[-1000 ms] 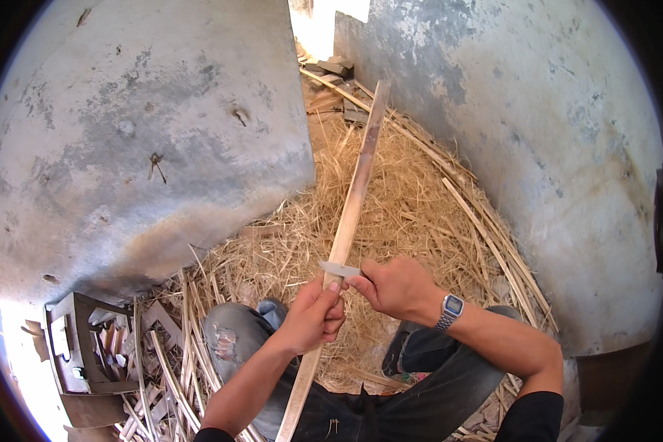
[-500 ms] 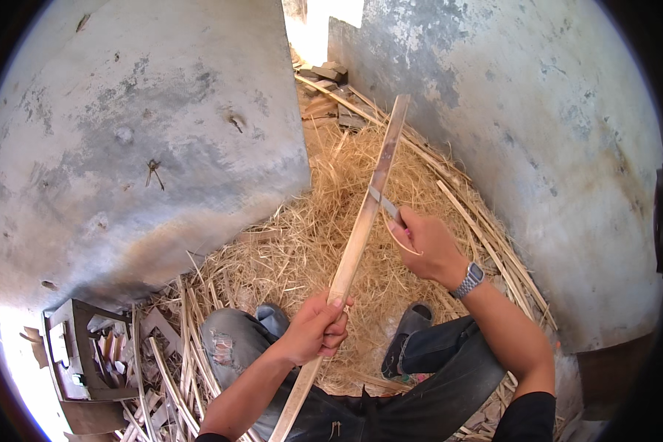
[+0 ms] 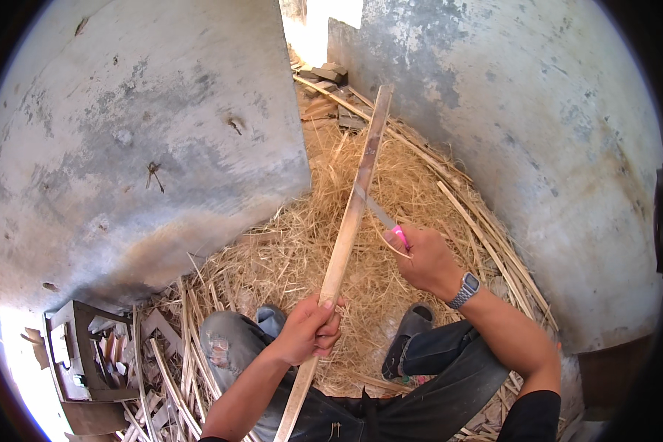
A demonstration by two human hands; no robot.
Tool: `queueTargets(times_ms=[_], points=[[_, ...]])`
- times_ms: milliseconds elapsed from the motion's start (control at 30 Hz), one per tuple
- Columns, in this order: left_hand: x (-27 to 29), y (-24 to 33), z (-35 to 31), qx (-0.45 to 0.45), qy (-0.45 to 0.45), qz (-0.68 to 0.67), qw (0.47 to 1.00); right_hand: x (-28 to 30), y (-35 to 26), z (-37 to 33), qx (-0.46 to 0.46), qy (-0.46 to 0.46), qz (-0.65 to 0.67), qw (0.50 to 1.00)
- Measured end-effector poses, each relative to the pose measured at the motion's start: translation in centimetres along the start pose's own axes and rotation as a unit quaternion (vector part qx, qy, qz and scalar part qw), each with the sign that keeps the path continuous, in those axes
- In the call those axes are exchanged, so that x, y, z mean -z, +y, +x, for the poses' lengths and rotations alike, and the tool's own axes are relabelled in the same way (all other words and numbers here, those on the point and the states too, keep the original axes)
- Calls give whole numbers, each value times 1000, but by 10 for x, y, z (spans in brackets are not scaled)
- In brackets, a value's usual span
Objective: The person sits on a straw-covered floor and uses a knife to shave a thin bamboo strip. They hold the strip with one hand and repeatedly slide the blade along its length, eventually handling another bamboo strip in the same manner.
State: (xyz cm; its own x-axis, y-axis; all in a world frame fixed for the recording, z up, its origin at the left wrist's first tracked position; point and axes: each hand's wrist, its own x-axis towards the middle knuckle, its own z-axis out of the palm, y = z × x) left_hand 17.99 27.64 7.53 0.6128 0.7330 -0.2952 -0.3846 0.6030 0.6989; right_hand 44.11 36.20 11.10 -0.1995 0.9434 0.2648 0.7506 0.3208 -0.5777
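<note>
My left hand (image 3: 311,331) is wrapped round a long flat strip of pale wood or bamboo (image 3: 342,247), which slants up and away from my lap and has darker brown patches toward its far end. My right hand (image 3: 424,259) grips a knife (image 3: 380,213) by its handle, part of which shows pink beside the fingers. The blade meets the strip's right edge, above the middle of its length. A thin curled shaving (image 3: 392,245) bows out between the blade and my right fingers. I cannot tell whether it is still joined to the strip.
Straw-like shavings (image 3: 272,269) cover the floor around my feet. Long thin strips (image 3: 486,243) lie along the right wall (image 3: 552,140). A grey wall (image 3: 147,110) stands at left. A broken dark frame (image 3: 81,353) and wood scraps are at lower left, bricks (image 3: 328,72) at the far gap.
The strip's far end has swung to the left. My right hand and the knife have shifted slightly left and down, and more of the pink handle shows.
</note>
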Motion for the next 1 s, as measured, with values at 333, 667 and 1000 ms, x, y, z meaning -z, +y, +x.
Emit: queueTargets(times_ms=[333,667,1000], points=[[-5,-7,-8,66,32,4,997,-8,13,10,125,-9,-138,982],[3,-5,-11,102,40,-62,992,-24,10,-5,157,-2,-186,970],[3,-5,-25,72,28,-92,993,-16,5,-1,147,25,-251,956]])
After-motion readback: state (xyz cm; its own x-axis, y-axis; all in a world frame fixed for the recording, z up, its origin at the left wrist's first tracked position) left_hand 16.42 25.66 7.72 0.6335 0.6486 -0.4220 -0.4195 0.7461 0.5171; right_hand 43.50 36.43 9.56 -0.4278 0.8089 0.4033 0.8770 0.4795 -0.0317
